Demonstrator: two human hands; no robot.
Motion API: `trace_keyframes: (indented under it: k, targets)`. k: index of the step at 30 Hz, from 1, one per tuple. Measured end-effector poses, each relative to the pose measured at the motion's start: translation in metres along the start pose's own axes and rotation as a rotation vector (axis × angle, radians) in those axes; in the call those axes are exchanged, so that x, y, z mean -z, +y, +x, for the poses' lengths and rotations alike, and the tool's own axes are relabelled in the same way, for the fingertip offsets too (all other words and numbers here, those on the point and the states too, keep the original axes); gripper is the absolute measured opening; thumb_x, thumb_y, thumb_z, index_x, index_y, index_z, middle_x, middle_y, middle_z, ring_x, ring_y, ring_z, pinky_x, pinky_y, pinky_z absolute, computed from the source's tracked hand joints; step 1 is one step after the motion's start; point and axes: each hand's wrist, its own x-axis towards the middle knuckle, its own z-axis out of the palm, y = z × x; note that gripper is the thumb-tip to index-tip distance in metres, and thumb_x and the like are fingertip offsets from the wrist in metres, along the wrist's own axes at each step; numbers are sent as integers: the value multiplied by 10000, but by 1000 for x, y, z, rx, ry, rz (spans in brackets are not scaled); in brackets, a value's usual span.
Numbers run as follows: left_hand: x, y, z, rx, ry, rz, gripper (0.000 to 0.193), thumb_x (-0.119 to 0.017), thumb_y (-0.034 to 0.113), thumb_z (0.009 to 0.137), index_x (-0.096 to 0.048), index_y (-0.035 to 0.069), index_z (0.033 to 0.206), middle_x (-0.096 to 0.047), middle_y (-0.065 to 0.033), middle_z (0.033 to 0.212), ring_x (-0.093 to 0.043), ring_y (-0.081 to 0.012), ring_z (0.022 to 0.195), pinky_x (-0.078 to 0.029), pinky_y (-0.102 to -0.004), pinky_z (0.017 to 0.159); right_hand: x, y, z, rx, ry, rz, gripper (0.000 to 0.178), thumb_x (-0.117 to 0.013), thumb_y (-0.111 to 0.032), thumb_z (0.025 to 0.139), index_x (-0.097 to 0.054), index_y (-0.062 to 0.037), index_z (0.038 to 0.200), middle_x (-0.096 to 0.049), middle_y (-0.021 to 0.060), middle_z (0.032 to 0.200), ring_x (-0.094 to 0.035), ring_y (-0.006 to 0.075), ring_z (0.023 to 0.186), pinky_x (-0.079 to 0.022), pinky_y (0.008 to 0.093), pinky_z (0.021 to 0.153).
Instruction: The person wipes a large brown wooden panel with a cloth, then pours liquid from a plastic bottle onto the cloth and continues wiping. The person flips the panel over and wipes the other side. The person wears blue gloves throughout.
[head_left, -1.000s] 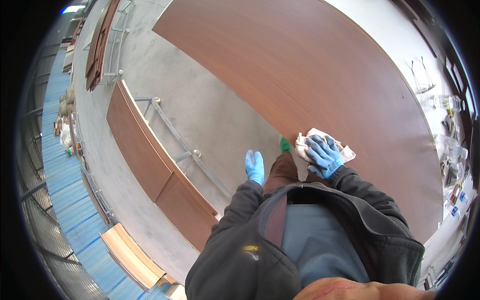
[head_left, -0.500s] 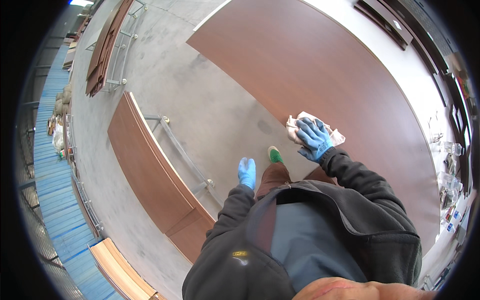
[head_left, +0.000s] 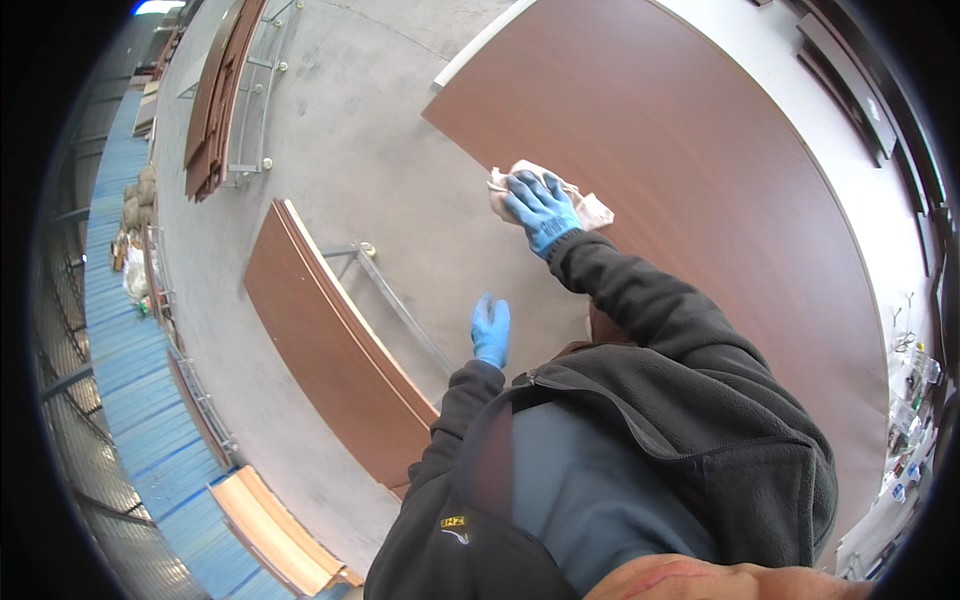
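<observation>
A large reddish-brown panel [head_left: 700, 170] lies flat on the right side, its near-left edge running out over the floor. My right hand [head_left: 541, 214], in a blue glove with darkened fingers, presses a crumpled whitish cloth [head_left: 592, 211] onto the panel at that left edge. The fingers are spread over the cloth, and part of it sticks out on both sides. My left hand [head_left: 490, 328], also in a blue glove, hangs over the floor away from the panel. It holds nothing, and its fingers are loosely bent and a little apart.
On the left, a stack of brown panels [head_left: 330, 340] rests on a wheeled metal frame [head_left: 385, 290]. More brown boards [head_left: 215, 100] stand on another trolley farther off. Light wood boards [head_left: 275, 530] lie at lower left. Dark strips [head_left: 850, 95] and small clear containers [head_left: 905, 415] line the right.
My right hand with the cloth has slid forward and left along the panel's edge, the arm stretching out. My left hand has stayed hanging, and the view has shifted a little.
</observation>
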Motion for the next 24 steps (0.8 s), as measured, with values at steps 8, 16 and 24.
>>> trace_keyframes:
  k: [8,16,24]
  targets:
    - [42,109,60,-10,153,-67,625,-634,242,1098,-424,-59,1604,-513,-216,1614,-500,-309,1500,-396,-407,1244,-66,31,163,-573,-99,812,418,-634,-61,990,-632,-76,1408,-690,71,1264,-654,245,1190,-506,383,1048]
    - [79,282,159,-1312,291,406,717,-605,408,1084,-437,-48,1610,-423,-287,1661,-384,-476,1560,-321,-552,1276,-74,5,223,-727,-114,2053,617,-633,-285,1106,-425,-5,1615,-558,143,1550,-609,232,1367,-467,357,1202]
    - [133,166,334,-125,136,453,908,-532,688,1050,-430,-1,1633,-488,-246,1637,-467,-375,1511,-373,-474,1247,-26,-24,252,-844,222,2026,664,-763,-274,1017,-497,-21,1570,-620,161,1461,-629,288,1342,-540,444,1159]
